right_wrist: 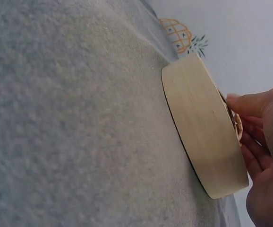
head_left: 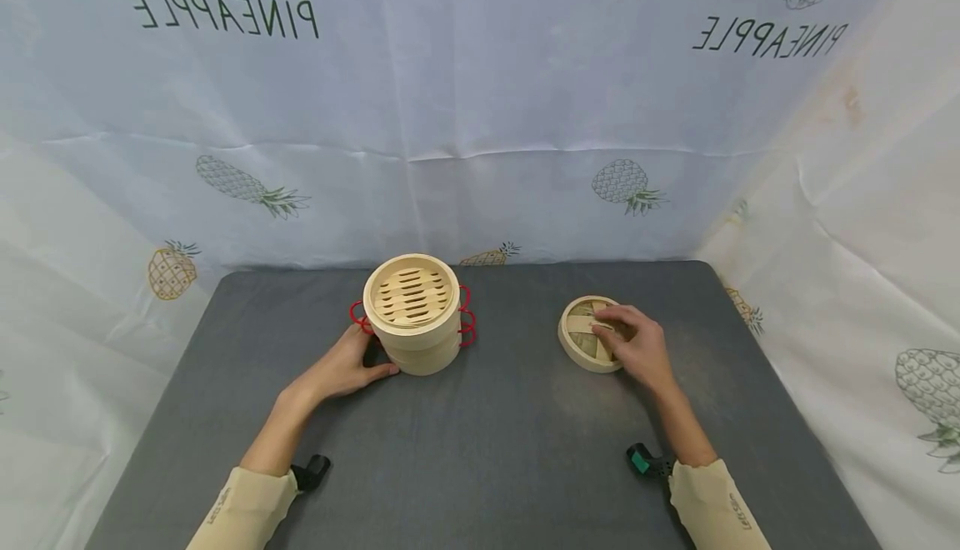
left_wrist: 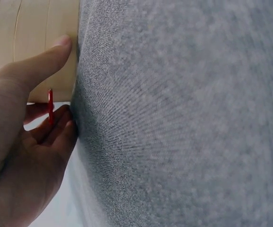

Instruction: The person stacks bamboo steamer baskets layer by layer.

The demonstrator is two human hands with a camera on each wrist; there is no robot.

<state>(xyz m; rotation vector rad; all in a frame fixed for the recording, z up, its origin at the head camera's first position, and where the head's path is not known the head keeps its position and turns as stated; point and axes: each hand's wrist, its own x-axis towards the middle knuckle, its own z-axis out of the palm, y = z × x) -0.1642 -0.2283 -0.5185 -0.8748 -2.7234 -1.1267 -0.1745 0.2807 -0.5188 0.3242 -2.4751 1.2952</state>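
Note:
A stacked bamboo steamer (head_left: 423, 350) with red side handles stands upright at the back of the table, left of the middle. Its slatted top tier (head_left: 412, 290) is uncovered. My left hand (head_left: 348, 364) holds the stack low on its left side, the thumb along the front wall and the fingers behind, by a red handle (left_wrist: 50, 106). To the right, a round woven bamboo lid (head_left: 577, 357) lies flat on the table. My right hand (head_left: 637, 346) pinches at the small loop handle (right_wrist: 239, 126) on the lid's top; the fingertips are partly hidden.
A dark grey cloth covers the table (head_left: 480, 458). Behind it hangs a white curtain (head_left: 480, 100) with pineapple prints, continuing along both sides. Black wrist devices (head_left: 311, 473) show at both sleeves. Table surface lies between the steamer and the lid.

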